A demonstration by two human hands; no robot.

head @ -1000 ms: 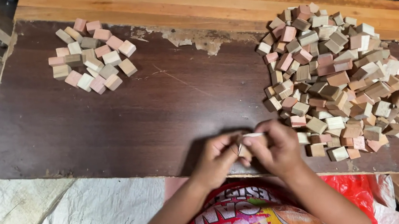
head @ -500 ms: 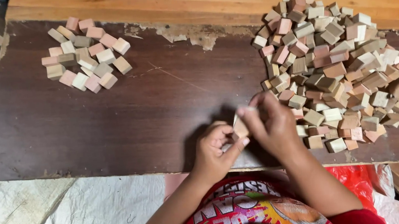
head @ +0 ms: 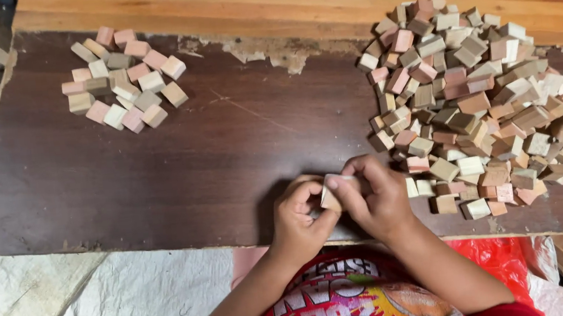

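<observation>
Head view: both hands at the near edge of the dark table (head: 157, 186); left hand (head: 297, 218) and right hand (head: 374, 200) have fingers clamped together on one small pale wooden block (head: 333, 192), held just above the tabletop; small pile of blocks (head: 123, 79) far left, well apart; big heap of blocks (head: 469, 98) just beside the right hand; judging by pile sizes, work looks early, most blocks left in the heap.

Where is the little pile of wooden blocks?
In the head view, the small pile sits at the far left of the dark board, across from the big pile on the right and away from both hands.
</observation>
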